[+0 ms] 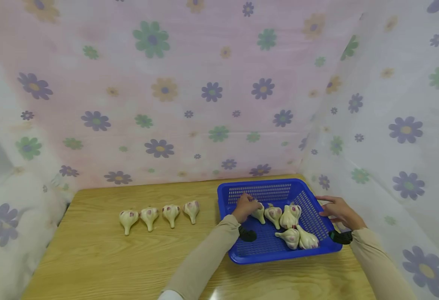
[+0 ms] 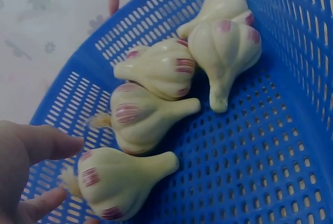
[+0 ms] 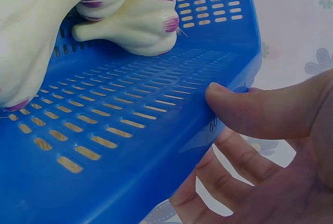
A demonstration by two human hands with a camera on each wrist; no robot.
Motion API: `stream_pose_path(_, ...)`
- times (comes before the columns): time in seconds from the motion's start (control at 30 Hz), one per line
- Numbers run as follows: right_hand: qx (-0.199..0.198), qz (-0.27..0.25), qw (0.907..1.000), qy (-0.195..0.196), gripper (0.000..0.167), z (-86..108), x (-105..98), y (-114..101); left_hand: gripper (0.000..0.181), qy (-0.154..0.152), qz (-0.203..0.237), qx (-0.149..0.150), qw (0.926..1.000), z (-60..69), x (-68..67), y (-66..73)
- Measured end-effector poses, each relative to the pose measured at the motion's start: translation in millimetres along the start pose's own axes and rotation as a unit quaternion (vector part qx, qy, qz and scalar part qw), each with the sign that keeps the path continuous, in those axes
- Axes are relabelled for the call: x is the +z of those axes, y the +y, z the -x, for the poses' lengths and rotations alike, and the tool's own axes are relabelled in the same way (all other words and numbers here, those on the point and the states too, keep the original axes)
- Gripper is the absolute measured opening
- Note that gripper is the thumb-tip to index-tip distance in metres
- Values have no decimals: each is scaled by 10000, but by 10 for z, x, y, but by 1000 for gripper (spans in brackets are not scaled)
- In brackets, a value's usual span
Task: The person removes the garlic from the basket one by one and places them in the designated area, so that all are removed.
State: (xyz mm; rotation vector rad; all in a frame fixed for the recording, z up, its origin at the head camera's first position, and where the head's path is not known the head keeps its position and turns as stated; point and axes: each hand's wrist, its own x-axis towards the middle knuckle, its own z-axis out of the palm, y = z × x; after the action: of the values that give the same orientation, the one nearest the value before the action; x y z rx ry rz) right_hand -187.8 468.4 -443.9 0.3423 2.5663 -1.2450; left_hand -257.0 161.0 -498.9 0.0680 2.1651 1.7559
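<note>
A blue plastic basket (image 1: 243, 259) stands on the right of the table with several garlic bulbs in it. My left hand (image 1: 246, 207) reaches into its left part. In the left wrist view its thumb and fingers (image 2: 49, 143) are spread around the root end of the nearest garlic bulb (image 2: 117, 182), not closed on it. At the basket's right side my right hand (image 1: 340, 211) holds the rim. Its thumb (image 3: 250, 110) lies on the inner side, the other fingers behind the wall. More garlic bulbs (image 2: 153, 117) lie beside the nearest one.
On the wooden table (image 1: 103, 266), several garlic bulbs (image 1: 171, 213) are lined up in a row left of the basket, stems toward me. Flower-patterned cloth (image 1: 189, 125) hangs behind the table and along both sides. The right-hand cloth (image 1: 384, 166) is near the basket.
</note>
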Motion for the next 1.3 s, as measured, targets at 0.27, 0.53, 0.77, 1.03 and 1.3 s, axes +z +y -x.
stream_pose_path(0.27, 129, 90, 9999, 52, 62, -48, 12, -9, 32, -25, -195, -64, 9998, 12, 42, -92)
stream_pose_path(0.53, 212, 119, 9997, 100, 64, -57, 10, 2, 33, -40, 52, -341, 9994, 2, 49, -114)
stream_pose_path(0.77, 249, 98, 9995, 139, 65, -57, 11, -10, 30, -29, 78, -384, 9992, -6, 49, -131)
stream_pose_path(1.03, 258, 116, 9994, 185, 65, -62, 9, -6, 35, -24, -167, -393, 9991, -5, 47, -133)
stream_pose_path(1.3, 291, 51, 9994, 175, 64, -53, 17, -23, 44, 153, -977, -228, 9948, 1, 113, -156)
